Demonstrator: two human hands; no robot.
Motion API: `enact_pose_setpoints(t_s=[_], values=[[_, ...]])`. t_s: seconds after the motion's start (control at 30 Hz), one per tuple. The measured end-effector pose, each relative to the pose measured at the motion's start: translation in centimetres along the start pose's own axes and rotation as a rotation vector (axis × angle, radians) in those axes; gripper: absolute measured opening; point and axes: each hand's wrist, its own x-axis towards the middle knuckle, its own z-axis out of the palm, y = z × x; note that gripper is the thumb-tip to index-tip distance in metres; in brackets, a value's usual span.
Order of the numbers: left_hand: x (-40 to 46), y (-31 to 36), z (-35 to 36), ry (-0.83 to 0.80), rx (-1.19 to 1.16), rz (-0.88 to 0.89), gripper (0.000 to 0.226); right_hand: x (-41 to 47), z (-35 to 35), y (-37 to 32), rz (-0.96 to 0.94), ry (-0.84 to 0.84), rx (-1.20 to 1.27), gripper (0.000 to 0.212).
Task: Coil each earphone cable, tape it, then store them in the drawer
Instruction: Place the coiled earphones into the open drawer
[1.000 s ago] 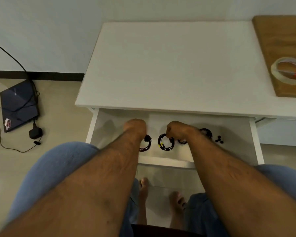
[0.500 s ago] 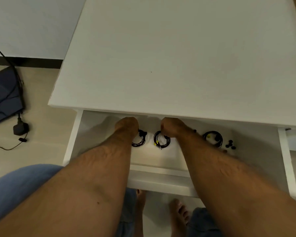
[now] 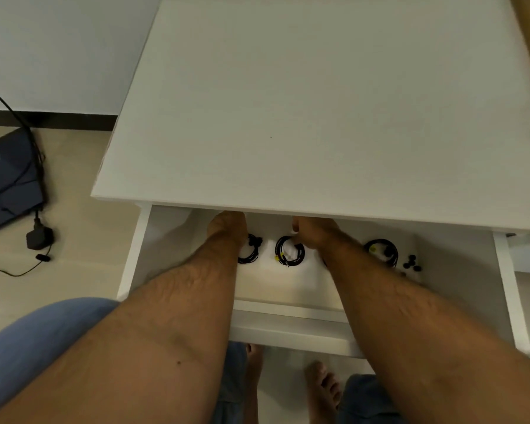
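On the floor at far left, a dark laptop [image 3: 8, 179] is lying with a black cable [image 3: 19, 120] running over it and a plug adapter [image 3: 39, 237] sitting just beside it. The white table [image 3: 318, 102] is filling the upper centre, and the white drawer [image 3: 135, 255] is standing pulled out beneath its front edge. The left hand [image 3: 228, 229] is reaching into the drawer with its fingers hidden under the table edge, so whether they are curled or straight cannot be told; it is touching the left coil [image 3: 250, 250] of black earphone cable. The middle coil [image 3: 289, 251], bound with a yellow tape tab, is lying on the drawer floor between the two hands. The right hand [image 3: 314, 232] is resting against its upper right edge; its grip cannot be told either. The right coil [image 3: 381, 251] is lying beyond the right forearm, with small black ear tips [image 3: 412, 263] just beside it.
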Motion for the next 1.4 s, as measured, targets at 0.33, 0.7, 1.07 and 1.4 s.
enact_pose_setpoints(t_s=[0.33,0.7,1.07,1.4], values=[[-8.8,5.8,-2.9,0.117,-0.206,0.302,0.029,-7.8,-2.7,-1.9,0.004,0.039,-0.026,0.030],[-22.8,3.2,-7.0,0.315,-0.170,0.505,0.032,-23.0,-7.0,-6.2,-0.030,0.077,-0.107,0.054],[-26.9,1.8,-4.7,0.476,0.205,0.418,0.131,-27.9,-3.9,-6.6,-0.040,0.435,-0.432,0.118],[-24.7,1.7,-6.1,0.550,0.213,0.404,0.133,-25.4,-5.3,-5.4,-0.023,0.488,-0.458,0.126]])
